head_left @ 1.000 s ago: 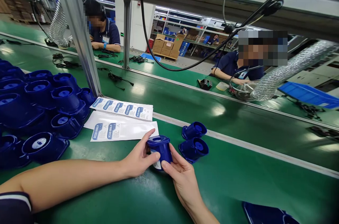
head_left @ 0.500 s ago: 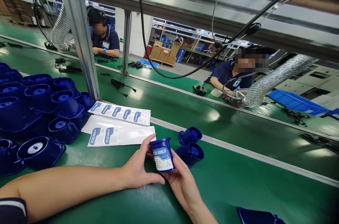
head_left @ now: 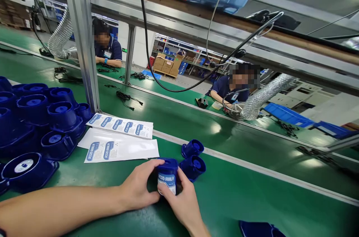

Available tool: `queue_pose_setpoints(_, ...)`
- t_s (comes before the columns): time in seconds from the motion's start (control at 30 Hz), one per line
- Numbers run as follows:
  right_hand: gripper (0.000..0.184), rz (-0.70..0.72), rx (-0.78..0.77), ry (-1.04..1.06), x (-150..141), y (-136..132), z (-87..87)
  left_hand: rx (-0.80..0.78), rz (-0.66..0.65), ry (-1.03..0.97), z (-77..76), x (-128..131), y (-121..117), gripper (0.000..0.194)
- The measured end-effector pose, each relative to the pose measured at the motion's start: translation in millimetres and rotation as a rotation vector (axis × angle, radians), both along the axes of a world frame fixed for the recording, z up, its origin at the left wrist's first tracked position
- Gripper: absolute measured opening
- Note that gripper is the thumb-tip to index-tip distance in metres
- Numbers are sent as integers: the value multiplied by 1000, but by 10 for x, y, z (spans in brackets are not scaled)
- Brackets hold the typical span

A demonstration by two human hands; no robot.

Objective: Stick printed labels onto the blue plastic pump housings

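Between my two hands is a dark blue plastic housing (head_left: 167, 168) with a blue and white label reading DCS2Q-5000L/H on the side facing me. My left hand (head_left: 140, 184) grips it from the left, fingers on its top edge and thumb low at its side. On the right, my right hand (head_left: 183, 197) holds it too, thumb pressed on the label's lower part. Just behind lie two small blue housings (head_left: 193, 166). Left of them are label sheets (head_left: 120, 151), the nearer one with two labels near its left end.
Many blue housings (head_left: 60, 113) crowd the table's left. Another blue part (head_left: 260, 228) lies at the front right. A metal post (head_left: 84, 42) rises behind the sheets, and a black cable (head_left: 147, 42) hangs ahead. Two people sit across the green bench (head_left: 252, 147).
My right thumb has moved from the housing's side onto the label. The housing has turned more upright and sits lower in view. The camera view has tilted up, showing bins above.
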State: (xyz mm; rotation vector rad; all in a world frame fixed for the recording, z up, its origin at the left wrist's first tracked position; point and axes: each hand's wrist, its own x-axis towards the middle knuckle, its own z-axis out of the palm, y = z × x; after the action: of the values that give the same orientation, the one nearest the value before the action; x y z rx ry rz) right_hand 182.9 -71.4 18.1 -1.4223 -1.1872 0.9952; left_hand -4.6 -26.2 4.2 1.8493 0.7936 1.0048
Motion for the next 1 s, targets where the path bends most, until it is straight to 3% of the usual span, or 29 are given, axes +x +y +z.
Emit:
queue_pose_setpoints(0.1, 49, 68, -18, -2, -72, -17, 135, -18, -30, 23, -2, -13, -20, 86)
queue_pose_setpoints(0.23, 57, 163, -48, 215, 8, -11, 244, -219, -107, -101, 26, -13, -17, 84)
queue_pose_setpoints(0.53, 49, 317, -77, 285, 247, 26, 230, -314, -162, -245, 2, -39, 2, 78)
queue_pose_setpoints(0.6, 56, 300, -72, 270, 243, -1, 199, -345, -157, -269, -4, -47, 10, 80)
queue_pose_setpoints(0.73, 103, 279, -39, 103, 213, -58, 131, -419, -135, -367, -6, -33, 66, 87)
queue_pose_setpoints(0.8, 117, 294, -13, 63, 195, -65, 112, -432, -129, -404, -7, -22, 92, 89)
queue_pose_setpoints(1.0, 107, 247, 154, -203, 222, -42, 82, -390, -138, -398, -45, -19, 81, 93)
